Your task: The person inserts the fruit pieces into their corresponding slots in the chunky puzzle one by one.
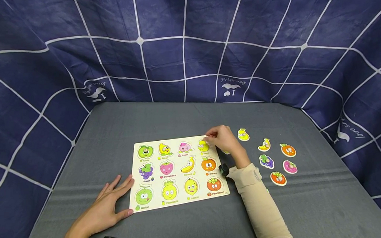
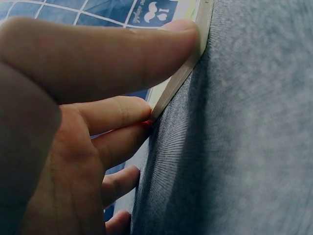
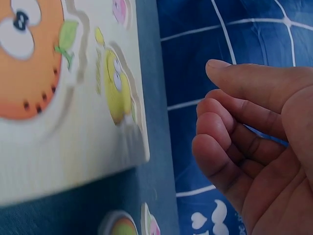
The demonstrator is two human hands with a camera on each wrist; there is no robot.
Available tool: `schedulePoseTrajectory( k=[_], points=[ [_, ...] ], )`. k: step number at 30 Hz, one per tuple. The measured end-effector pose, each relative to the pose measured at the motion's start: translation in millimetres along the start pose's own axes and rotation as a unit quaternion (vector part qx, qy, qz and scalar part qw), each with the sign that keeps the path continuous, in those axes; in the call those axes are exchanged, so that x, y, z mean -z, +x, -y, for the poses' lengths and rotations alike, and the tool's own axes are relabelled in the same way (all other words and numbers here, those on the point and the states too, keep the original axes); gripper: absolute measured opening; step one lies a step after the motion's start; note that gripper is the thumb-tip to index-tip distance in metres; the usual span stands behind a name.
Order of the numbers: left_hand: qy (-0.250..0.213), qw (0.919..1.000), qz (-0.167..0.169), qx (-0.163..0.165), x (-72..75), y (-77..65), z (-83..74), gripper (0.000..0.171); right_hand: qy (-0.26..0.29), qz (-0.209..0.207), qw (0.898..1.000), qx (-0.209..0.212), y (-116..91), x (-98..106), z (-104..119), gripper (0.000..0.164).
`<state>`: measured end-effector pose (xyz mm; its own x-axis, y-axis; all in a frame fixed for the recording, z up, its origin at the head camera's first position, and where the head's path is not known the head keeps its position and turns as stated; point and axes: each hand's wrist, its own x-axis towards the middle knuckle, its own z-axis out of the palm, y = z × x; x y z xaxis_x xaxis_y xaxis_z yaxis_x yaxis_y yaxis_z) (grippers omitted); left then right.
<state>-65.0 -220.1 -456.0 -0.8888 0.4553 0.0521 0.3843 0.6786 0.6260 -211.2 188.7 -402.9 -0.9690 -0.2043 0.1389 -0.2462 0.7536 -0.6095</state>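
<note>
1. Board (image 1: 157, 192) lies on the grey table (image 1: 196, 226); loose pieces (image 1: 288, 150) are scattered to its right.
2. Left hand (image 1: 108, 207): fingers spread, no piece held, thumb at the board's near-left corner, fingertips at the left edge. Light pressure here should stop sliding.
3. Right hand (image 1: 223, 137): fingers loosely curled, nothing seen in them, at the far-right corner by the pear slot (image 3: 117, 88). Contact with the board: cannot tell.
4. Step in hand, judged: matching pieces to slots. Pear piece (image 1: 243, 134) lies near the right hand; best turned to suit the outline, then lowered level. Tilted, it could catch on the rim.
5. Right wrist view shows the slot's sunken wall and the gap between thumb and fingers; head view shows neither clearly.
6. Left wrist view alone shows the board's edge thickness close up.
7. Head view alone gives the pieces' wider layout.
</note>
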Motion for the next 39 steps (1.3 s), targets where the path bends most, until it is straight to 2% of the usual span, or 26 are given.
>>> schedulePoseTrajectory(
  k=[11, 17, 30, 39],
  points=[
    [-0.002, 1.0, -0.001, -0.002, -0.9, -0.4, 1.0, 0.088, 0.001, -0.044, 0.999, -0.015, -2, 18, -22, 0.016],
    [0.0, 1.0, -0.001, 0.002, -0.4, 0.1, -0.2, 0.088, -0.006, -0.048, 0.998, -0.027, -2, 25, -34, 0.019],
    [-0.002, 1.0, 0.0, 0.006, 0.6, 0.0, -0.6, 0.087, -0.015, -0.074, 0.997, -0.014, -1, 34, -66, 0.015],
    [-0.004, 1.0, 0.002, 0.004, -0.3, -0.2, 0.5, 0.087, -0.025, -0.073, 0.997, -0.019, -1, 36, -84, 0.015]
  ],
)
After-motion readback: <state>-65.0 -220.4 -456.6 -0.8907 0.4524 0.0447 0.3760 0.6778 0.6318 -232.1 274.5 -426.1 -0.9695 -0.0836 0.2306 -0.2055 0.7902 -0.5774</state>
